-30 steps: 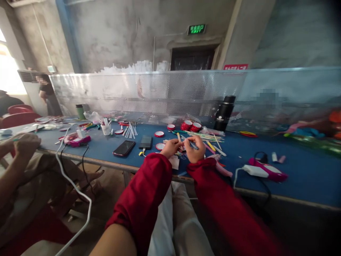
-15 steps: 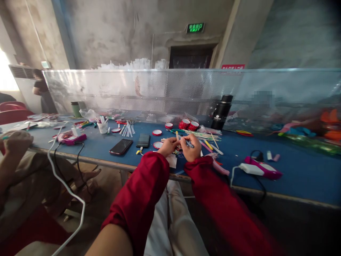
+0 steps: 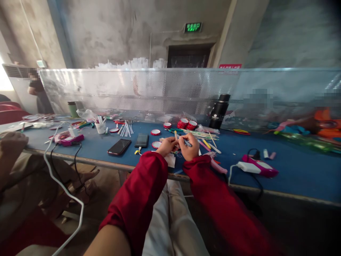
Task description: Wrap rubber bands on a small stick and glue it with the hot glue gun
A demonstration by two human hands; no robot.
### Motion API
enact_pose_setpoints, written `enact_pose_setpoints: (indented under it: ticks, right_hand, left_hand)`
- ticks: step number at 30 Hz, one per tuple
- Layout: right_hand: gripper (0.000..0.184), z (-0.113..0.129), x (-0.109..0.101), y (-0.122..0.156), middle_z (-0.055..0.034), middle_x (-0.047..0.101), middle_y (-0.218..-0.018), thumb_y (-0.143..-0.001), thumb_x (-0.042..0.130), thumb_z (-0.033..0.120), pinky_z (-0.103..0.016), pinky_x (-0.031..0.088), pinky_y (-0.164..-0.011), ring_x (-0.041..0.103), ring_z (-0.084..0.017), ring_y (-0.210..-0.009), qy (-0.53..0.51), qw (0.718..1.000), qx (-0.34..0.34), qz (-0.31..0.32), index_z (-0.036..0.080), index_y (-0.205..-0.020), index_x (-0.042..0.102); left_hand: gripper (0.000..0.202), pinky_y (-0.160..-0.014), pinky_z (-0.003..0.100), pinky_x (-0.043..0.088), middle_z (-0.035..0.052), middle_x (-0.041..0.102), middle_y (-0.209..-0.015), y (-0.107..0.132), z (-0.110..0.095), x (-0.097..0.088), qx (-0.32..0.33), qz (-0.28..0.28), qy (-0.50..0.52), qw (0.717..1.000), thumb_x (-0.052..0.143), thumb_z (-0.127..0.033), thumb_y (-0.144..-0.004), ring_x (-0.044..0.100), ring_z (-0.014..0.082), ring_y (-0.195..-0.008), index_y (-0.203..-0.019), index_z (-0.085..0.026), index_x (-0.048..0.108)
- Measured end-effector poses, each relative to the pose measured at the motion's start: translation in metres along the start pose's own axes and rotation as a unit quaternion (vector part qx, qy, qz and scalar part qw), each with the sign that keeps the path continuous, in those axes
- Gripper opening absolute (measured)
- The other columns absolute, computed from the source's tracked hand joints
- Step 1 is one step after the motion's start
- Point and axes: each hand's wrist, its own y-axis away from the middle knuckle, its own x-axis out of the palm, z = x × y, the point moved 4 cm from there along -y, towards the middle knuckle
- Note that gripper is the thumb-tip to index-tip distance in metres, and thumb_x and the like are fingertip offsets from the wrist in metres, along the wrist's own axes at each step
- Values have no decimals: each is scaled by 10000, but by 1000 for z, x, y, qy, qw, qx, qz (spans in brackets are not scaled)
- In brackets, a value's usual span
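Over the table's front edge, my left hand point(image 3: 167, 145) is closed around a thin yellow stick point(image 3: 176, 134), whose upper end pokes out above the fingers. Touching it from the right, my right hand point(image 3: 191, 148) grips a slim blue-grey pen-like tool point(image 3: 188, 143). The meeting point of stick and tool is too small to make out. A white paper piece point(image 3: 170, 160) lies below my hands, beside a tangle of thin coloured strands. Left of my left hand sits a red-rimmed white lid point(image 3: 156, 144), partly covered.
A phone point(image 3: 119, 147), a dark device point(image 3: 141, 140) with a cable and a white cup point(image 3: 100, 127) of sticks stand left. Behind are red tins point(image 3: 183, 123) and a black bottle point(image 3: 220, 112). A purple-white device point(image 3: 259, 167) lies right. Another person's hand point(image 3: 13, 140) is far left.
The whole view has shifted slightly, so things appear a little further left. My hands keep the same hold, close together, with the stick and tool hardly moved.
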Motion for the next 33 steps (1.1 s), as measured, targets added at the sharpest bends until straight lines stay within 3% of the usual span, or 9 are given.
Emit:
enact_pose_setpoints:
  ticks: [9, 18, 33]
  right_hand:
    - [174, -4, -2, 0, -30, 674, -705, -909, 583, 359, -314, 468, -639, 626, -202, -664, 3, 1000, 20, -17, 240, -782, 577]
    - [145, 3, -1, 0, -30, 680, -734, -903, 587, 333, -323, 466, -658, 625, -207, -693, 4, 1000, -2, 3, 243, -790, 587]
    - [136, 1, -1, 0, -22, 669, -719, -898, 579, 316, -330, 453, -661, 605, -204, -673, 17, 1000, -2, -5, 248, -780, 565]
  left_hand:
    - [343, -491, 190, 380, -19, 578, -617, 3, -4, 1, -5, -3, 27, 1000, 722, -438, -820, 510, 65, -491, -745, -145, 561]
    - [395, -485, 195, 364, -35, 558, -575, 1, -2, 1, 0, 5, 34, 999, 735, -500, -804, 480, 62, -467, -755, -149, 560]
    - [341, -507, 196, 402, -30, 564, -605, 2, -3, 0, -11, -4, 28, 1000, 735, -440, -811, 534, 77, -504, -760, -147, 567]
